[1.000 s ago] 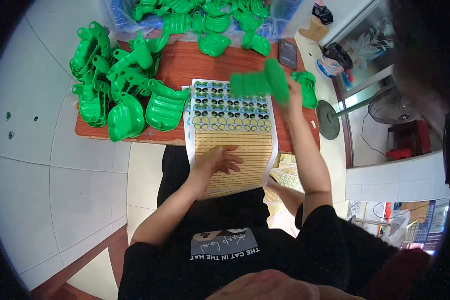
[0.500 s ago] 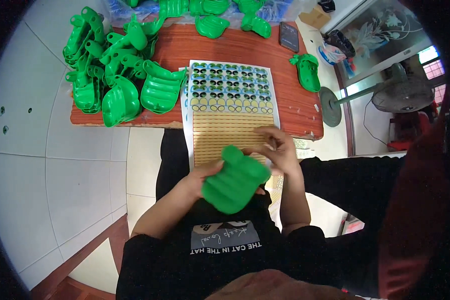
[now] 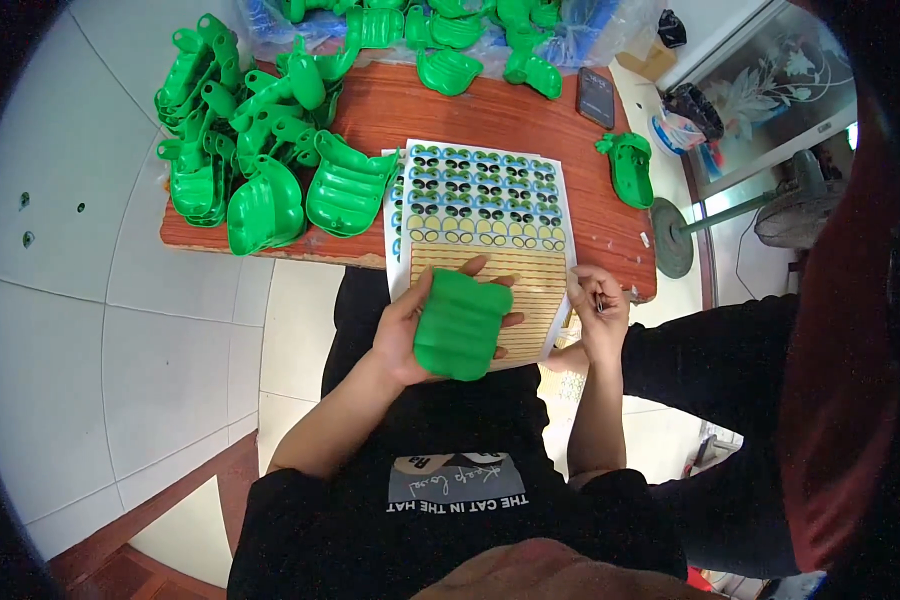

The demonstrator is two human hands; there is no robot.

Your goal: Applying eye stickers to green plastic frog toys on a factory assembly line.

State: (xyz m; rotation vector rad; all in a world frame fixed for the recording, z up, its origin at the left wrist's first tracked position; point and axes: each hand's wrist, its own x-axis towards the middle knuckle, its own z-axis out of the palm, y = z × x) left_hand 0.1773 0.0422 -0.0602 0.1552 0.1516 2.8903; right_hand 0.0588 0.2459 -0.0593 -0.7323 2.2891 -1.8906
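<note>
A green ribbed plastic piece (image 3: 460, 325) with rounded corners rests in my left hand (image 3: 398, 340), the thumb along its left side and the fingers showing beyond its right edge. Beneath it lies a sticker sheet (image 3: 490, 212) with rows of green-and-black eye shapes, pale yellow ovals and yellow strips with thin red lines. My right hand (image 3: 602, 312) is closed by the sheet's right edge, fingers curled in. Something small and dark shows between those fingers, too small to name.
A heap of green moulded pieces (image 3: 265, 205) covers the table's left side. More fill a plastic-lined blue box (image 3: 580, 40) at the back. A phone (image 3: 596, 98) and another green piece (image 3: 630, 170) lie at right. Past the table stands a fan (image 3: 790, 215).
My left hand has turned the green piece and moved it up over the sheet. My right hand has drawn away from it to the right, toward the sheet's edge.
</note>
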